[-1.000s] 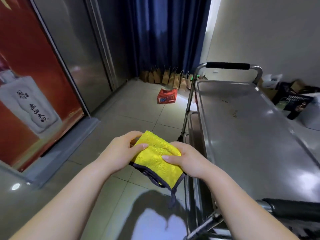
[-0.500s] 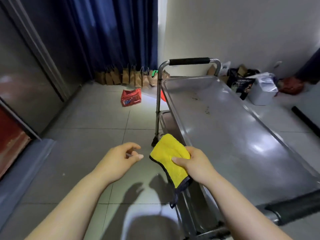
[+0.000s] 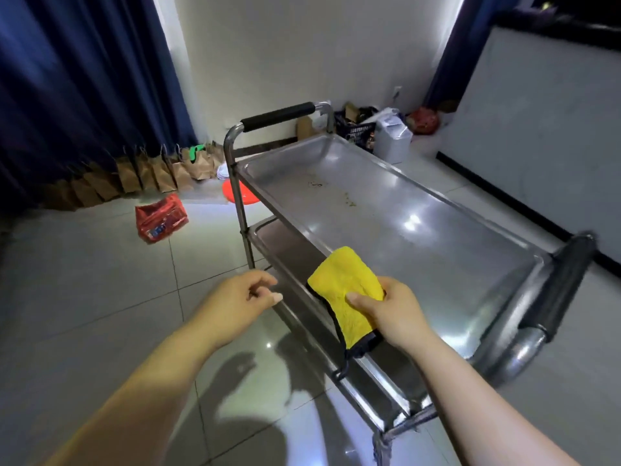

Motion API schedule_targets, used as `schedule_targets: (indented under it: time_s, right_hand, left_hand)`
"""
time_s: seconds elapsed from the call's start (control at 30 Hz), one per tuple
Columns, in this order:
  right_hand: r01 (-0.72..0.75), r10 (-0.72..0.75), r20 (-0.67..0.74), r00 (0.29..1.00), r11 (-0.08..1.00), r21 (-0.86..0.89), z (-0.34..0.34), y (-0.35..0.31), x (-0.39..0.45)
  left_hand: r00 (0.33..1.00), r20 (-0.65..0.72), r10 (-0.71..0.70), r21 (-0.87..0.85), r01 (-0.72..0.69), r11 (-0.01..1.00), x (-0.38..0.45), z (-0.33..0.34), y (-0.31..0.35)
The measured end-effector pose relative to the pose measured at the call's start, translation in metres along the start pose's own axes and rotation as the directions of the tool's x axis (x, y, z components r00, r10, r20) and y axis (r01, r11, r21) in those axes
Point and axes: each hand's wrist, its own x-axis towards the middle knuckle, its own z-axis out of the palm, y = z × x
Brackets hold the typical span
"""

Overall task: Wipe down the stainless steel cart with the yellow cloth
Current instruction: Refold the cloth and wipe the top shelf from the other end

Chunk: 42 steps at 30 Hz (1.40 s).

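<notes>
While the red packet (image 3: 160, 217) on the tiled floor (image 3: 84, 280) carries blue-and-white printing, its lettering is too blurred to read from the head camera, and no other writing is legible. A row of brown paper bags (image 3: 141, 173) lines the foot of the dark blue curtain (image 3: 67, 79), and a red disc (image 3: 239, 195) lies partly hidden behind the cart's upright. Clutter against the far wall, including a dark basket (image 3: 357, 131) and a white container (image 3: 391, 137), is hard to make out. Motion blur smears the near black handle (image 3: 568, 284) of the stainless steel cart (image 3: 420, 237), whose lower shelf (image 3: 285, 243) is mostly covered by the top tray; brown specks dot that tray's far end. Both forearms reach in from the bottom edge. At the tray's near left rim, the right hand (image 3: 395, 312) grips the folded yellow cloth (image 3: 346, 290), thumb pressed across its top, a dark-edged corner hanging below the palm. Well left of the cloth, over the floor, the left hand (image 3: 235, 301) hangs with loosely curled fingers, holding nothing.
</notes>
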Motion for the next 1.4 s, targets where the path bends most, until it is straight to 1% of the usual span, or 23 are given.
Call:
schedule_targets:
  time_s: [0.17,0.3,0.47,0.53,0.63,0.73,0.87,1.0,1.13,1.27,1.4]
  right_hand:
    - [-0.079,0.080,-0.104,0.991,0.997,0.018,-0.002,0.008,-0.009]
    - [-0.131,0.133,-0.175,0.975,0.991,0.023,-0.009,0.016,-0.002]
    - [-0.129,0.135,-0.239,0.962,0.991,0.040,-0.018,0.018,0.024]
    - [-0.130,0.147,-0.256,0.956,0.988,0.080,-0.020,0.016,0.037]
    - [-0.131,0.162,-0.271,0.949,0.983,0.131,-0.023,0.010,0.055]
    - [-0.133,0.171,-0.276,0.946,0.980,0.150,-0.027,0.008,0.077]
    - [-0.127,0.186,-0.290,0.939,0.969,0.212,-0.023,0.005,0.105]
    - [-0.135,0.211,-0.303,0.929,0.958,0.253,-0.014,0.000,0.132]
    - [-0.140,0.205,-0.308,0.929,0.965,0.221,0.002,-0.012,0.164]
    - [-0.141,0.210,-0.342,0.916,0.967,0.214,0.028,-0.028,0.196]
    - [-0.114,0.180,-0.361,0.915,0.974,0.197,0.060,-0.047,0.226]
  left_hand:
    - [0.990,0.107,0.093,-0.013,-0.092,0.996,0.026,0.007,-0.004]
    - [0.973,0.188,0.133,0.011,-0.138,0.990,0.051,0.017,0.001]
    - [0.959,0.227,0.168,0.028,-0.178,0.984,0.091,0.022,0.010]
    - [0.952,0.250,0.176,0.064,-0.198,0.978,0.108,0.020,0.015]
    - [0.953,0.249,0.172,0.090,-0.200,0.976,0.133,0.013,0.022]
    - [0.953,0.251,0.169,0.080,-0.194,0.978,0.156,0.009,0.026]
    - [0.953,0.259,0.158,0.067,-0.181,0.981,0.182,0.003,0.021]
    - [0.965,0.227,0.130,0.056,-0.146,0.988,0.208,-0.007,0.010]
    - [0.975,0.199,0.096,0.025,-0.103,0.994,0.240,-0.026,-0.001]
    - [0.973,0.207,0.104,0.013,-0.110,0.994,0.273,-0.054,-0.013]
    - [0.967,0.213,0.139,0.034,-0.149,0.988,0.312,-0.088,-0.032]
